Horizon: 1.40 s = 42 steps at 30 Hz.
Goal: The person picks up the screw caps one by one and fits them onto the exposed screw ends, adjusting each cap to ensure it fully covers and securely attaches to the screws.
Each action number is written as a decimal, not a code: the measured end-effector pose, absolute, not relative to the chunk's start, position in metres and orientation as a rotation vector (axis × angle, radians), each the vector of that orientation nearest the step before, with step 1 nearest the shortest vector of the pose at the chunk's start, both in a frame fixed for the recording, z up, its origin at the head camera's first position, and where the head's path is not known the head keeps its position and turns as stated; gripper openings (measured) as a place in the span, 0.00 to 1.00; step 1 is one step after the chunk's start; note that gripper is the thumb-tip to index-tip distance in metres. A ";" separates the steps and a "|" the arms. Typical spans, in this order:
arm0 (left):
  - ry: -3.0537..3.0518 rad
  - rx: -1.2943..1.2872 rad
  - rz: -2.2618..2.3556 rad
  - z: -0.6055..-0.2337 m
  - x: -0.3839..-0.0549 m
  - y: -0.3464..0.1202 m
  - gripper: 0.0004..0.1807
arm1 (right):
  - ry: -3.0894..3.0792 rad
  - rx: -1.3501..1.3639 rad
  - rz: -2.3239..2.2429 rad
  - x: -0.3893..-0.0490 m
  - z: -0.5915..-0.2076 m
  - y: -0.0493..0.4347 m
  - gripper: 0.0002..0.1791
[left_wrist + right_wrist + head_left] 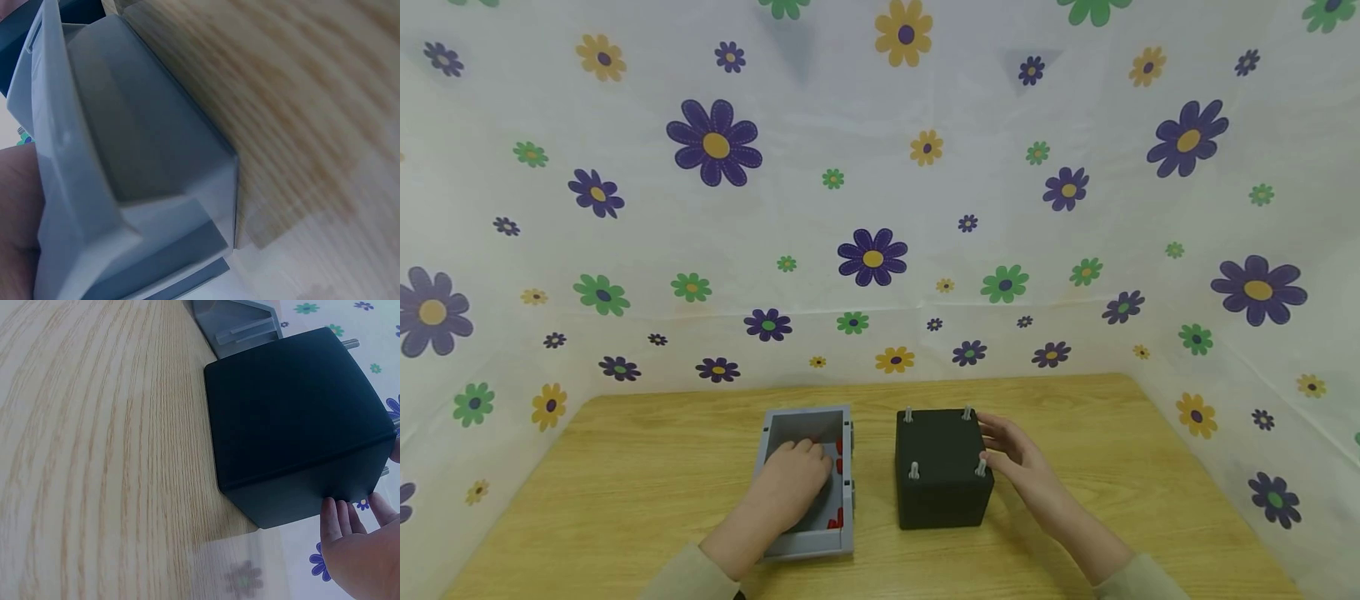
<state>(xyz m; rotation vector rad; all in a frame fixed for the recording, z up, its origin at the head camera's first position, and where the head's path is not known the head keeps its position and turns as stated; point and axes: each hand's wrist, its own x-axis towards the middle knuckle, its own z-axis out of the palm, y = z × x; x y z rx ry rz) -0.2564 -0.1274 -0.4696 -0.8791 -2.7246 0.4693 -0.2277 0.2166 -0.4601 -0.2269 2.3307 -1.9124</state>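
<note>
A white flower-printed cloth (880, 192) enclosed a wood-grained desk (625, 483). A grey bin (808, 546) stood on the desk, left of a black block (940, 504), the two apart. The left hand (795, 477) reached into the bin; whether its fingers pinched anything could not be told. The right hand (1032, 477) rested its slightly spread fingers against the block's right side. Four metal pegs (913, 471) stood at the block's top corners; red pieces (837, 520) lay inside the bin.
</note>
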 end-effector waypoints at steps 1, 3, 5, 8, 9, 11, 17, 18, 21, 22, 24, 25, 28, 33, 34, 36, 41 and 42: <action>-2.725 -0.880 0.465 -0.469 -0.256 -0.128 0.03 | 2.330 -0.226 -1.912 -0.228 -0.460 0.217 0.32; -2.726 -0.880 0.452 -0.469 -0.257 -0.128 0.05 | 2.327 -0.227 -1.913 -0.228 -0.460 0.217 0.32; -2.724 -0.880 0.432 -0.469 -0.256 -0.129 0.07 | 2.328 -0.230 -1.912 -0.228 -0.459 0.216 0.32; -2.727 -0.880 0.382 -0.467 -0.257 -0.130 0.10 | 2.325 -0.235 -1.914 -0.228 -0.459 0.216 0.32; -2.732 -0.881 0.364 -0.467 -0.257 -0.130 0.11 | 2.325 -0.229 -1.913 -0.228 -0.459 0.216 0.32; -2.741 -0.885 0.321 -0.465 -0.257 -0.130 0.11 | 2.321 -0.220 -1.910 -0.229 -0.459 0.216 0.32; -2.747 -0.888 0.239 -0.466 -0.261 -0.134 0.11 | 2.318 -0.211 -1.911 -0.231 -0.461 0.217 0.32; -2.748 -0.889 0.239 -0.466 -0.261 -0.135 0.12 | 2.318 -0.213 -1.912 -0.231 -0.461 0.217 0.32; -2.756 -0.890 0.240 -0.464 -0.261 -0.137 0.14 | 2.320 -0.209 -1.911 -0.231 -0.461 0.216 0.32; -2.756 -0.890 0.240 -0.463 -0.261 -0.137 0.14 | 2.319 -0.208 -1.911 -0.231 -0.461 0.216 0.32; -2.752 -0.892 0.234 -0.461 -0.260 -0.138 0.14 | 2.321 -0.207 -1.906 -0.230 -0.461 0.216 0.32; -2.747 -0.892 0.227 -0.460 -0.260 -0.138 0.14 | 2.320 -0.203 -1.907 -0.230 -0.460 0.215 0.32; -2.730 -0.897 0.212 -0.456 -0.260 -0.139 0.13 | 2.313 -0.196 -1.912 -0.230 -0.460 0.215 0.32; -2.695 -0.902 0.196 -0.450 -0.259 -0.139 0.11 | 2.310 -0.213 -1.915 -0.229 -0.458 0.215 0.32; -2.692 -0.901 0.192 -0.449 -0.259 -0.139 0.11 | 2.313 -0.218 -1.913 -0.228 -0.458 0.215 0.32; -2.691 -0.899 0.184 -0.447 -0.259 -0.138 0.11 | 2.321 -0.219 -1.909 -0.228 -0.458 0.215 0.32; -2.700 -0.891 0.155 -0.444 -0.260 -0.137 0.09 | 2.322 -0.201 -1.908 -0.228 -0.458 0.215 0.32; -2.698 -0.891 0.149 -0.443 -0.260 -0.136 0.09 | 2.321 -0.202 -1.909 -0.229 -0.458 0.215 0.32</action>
